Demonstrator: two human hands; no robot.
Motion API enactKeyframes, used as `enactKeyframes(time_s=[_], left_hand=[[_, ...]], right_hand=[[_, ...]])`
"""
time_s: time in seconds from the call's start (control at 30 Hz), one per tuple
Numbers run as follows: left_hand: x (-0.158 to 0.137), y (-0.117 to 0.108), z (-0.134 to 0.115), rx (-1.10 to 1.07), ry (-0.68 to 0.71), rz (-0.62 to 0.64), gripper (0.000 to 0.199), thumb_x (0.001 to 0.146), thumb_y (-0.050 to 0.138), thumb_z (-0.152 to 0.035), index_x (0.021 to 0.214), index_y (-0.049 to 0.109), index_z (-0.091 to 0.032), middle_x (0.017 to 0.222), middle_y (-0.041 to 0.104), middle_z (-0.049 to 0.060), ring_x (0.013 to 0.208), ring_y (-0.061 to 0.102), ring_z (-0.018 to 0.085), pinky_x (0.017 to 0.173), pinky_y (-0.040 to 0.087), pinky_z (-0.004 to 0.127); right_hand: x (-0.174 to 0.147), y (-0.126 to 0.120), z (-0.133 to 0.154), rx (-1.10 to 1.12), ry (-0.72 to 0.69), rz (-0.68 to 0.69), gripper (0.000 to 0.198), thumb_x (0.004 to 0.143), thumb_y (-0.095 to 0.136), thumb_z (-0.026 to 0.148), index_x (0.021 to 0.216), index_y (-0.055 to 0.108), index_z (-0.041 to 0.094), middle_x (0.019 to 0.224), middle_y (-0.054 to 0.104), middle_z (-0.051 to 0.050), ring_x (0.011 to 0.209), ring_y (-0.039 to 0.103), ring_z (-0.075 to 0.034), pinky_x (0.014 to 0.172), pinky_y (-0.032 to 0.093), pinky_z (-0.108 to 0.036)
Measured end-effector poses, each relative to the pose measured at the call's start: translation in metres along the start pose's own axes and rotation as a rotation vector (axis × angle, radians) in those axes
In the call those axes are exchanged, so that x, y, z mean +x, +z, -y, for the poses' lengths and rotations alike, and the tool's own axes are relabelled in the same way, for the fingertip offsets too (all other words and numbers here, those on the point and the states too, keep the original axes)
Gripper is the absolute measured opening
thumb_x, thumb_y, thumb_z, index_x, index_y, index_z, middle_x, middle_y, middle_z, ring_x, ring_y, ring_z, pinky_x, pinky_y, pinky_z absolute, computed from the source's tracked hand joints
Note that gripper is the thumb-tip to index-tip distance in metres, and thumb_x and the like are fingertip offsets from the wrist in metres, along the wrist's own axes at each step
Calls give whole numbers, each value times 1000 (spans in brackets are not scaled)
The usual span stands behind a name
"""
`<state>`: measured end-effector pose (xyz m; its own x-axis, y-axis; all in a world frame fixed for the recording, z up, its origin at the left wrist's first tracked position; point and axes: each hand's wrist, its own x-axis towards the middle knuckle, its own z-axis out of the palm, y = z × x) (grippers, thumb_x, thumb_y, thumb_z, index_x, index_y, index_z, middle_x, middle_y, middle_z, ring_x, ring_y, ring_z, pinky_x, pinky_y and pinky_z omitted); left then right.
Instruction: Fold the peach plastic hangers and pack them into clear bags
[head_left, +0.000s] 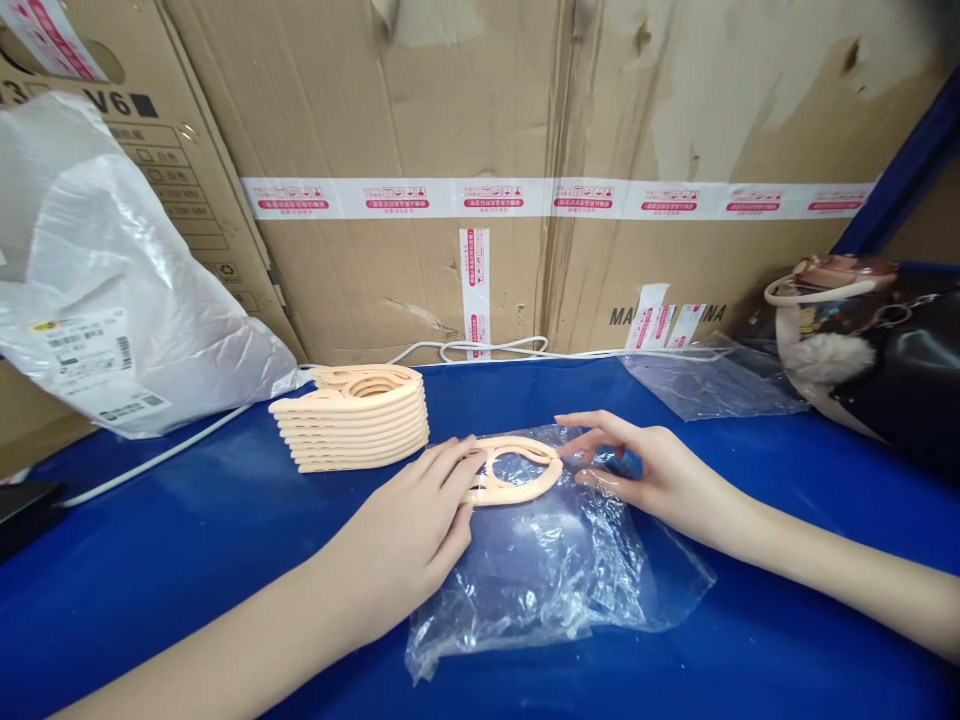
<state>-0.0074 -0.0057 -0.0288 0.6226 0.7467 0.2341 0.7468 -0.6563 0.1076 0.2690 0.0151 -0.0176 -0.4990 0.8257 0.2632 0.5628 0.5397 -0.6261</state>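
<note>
A peach-coloured plastic folding hanger (523, 494) lies folded on a clear plastic bag (536, 590). My left hand (416, 515) is closed over its left end, the fingers on top and the thumb along the near side. At the hanger's rounded right end is my right hand (637, 460), its fingers apart and curved; whether the fingertips touch the hanger or the bag, I cannot tell. Behind my left hand stands a neat stack of several matching folding hangers (356, 425). The hanger's left end is hidden under my left fingers.
A blue table (210, 560) carries everything. Cardboard boxes (390, 120) form a wall behind it. A white parcel bag (135, 280) leans at the left, with a white cable (165, 455) beside it. To the right are another clear bag (705, 380) and a dark handbag (907, 350).
</note>
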Motion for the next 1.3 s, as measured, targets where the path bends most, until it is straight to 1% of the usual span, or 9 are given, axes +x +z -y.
enactKeyframes(time_s=[0.23,0.37,0.5,0.63,1.0,1.07,1.17,1.23,1.3], left_hand=[[0,2,0,-18,3,18,44,98,29,-26,140,39,-18,147,40,10,138,30,27,112,31,47],[1,-1,-1,-77,7,21,43,97,31,-25,139,39,-20,144,41,9,132,38,27,110,34,46],[5,-7,-5,-143,5,40,43,95,39,-28,137,38,-22,139,44,9,127,43,26,106,38,44],[7,-10,-5,-182,-23,39,43,91,48,-33,132,42,-20,134,47,10,121,46,27,104,40,46],[6,-5,-2,-172,-17,17,42,94,44,-34,133,42,-21,135,47,10,122,45,27,104,40,45],[6,-4,-2,-146,-13,33,42,96,41,-35,135,42,-21,138,46,10,125,45,26,105,39,45],[7,-2,-1,-68,-11,23,43,98,37,-36,137,40,-18,144,43,11,134,36,27,111,31,49],[7,-2,-1,-40,-2,21,44,100,33,-34,140,39,-18,149,38,10,139,28,27,114,25,51],[7,-4,-1,-76,23,66,46,101,30,-37,144,35,-21,154,30,6,142,23,25,115,23,49]], right_hand=[[4,1,-9,166,11,57,51,88,59,33,136,43,29,120,67,-6,98,64,-21,80,51,-39],[6,-1,-12,246,36,78,50,87,60,34,134,44,26,116,68,-7,93,66,-20,77,53,-37],[7,-2,-16,279,39,67,53,84,64,32,132,44,24,110,68,-7,95,65,-19,84,51,-39],[7,-2,-17,277,36,94,56,82,66,31,133,44,25,114,66,-7,99,64,-20,87,51,-41],[7,-4,-15,292,67,123,54,84,62,35,133,45,24,116,68,-7,103,65,-23,92,49,-45],[7,-6,-12,266,60,132,53,85,61,35,134,44,24,117,68,-7,103,65,-23,91,50,-43],[5,-14,-7,95,59,144,54,86,60,36,136,42,25,110,69,-6,95,65,-21,84,52,-39],[1,-21,-4,-29,62,190,62,85,62,39,140,37,27,103,68,-4,89,65,-21,81,53,-38],[-6,-30,-2,-104,56,260,78,80,67,44,146,27,32,107,66,-3,94,64,-22,83,53,-38]])
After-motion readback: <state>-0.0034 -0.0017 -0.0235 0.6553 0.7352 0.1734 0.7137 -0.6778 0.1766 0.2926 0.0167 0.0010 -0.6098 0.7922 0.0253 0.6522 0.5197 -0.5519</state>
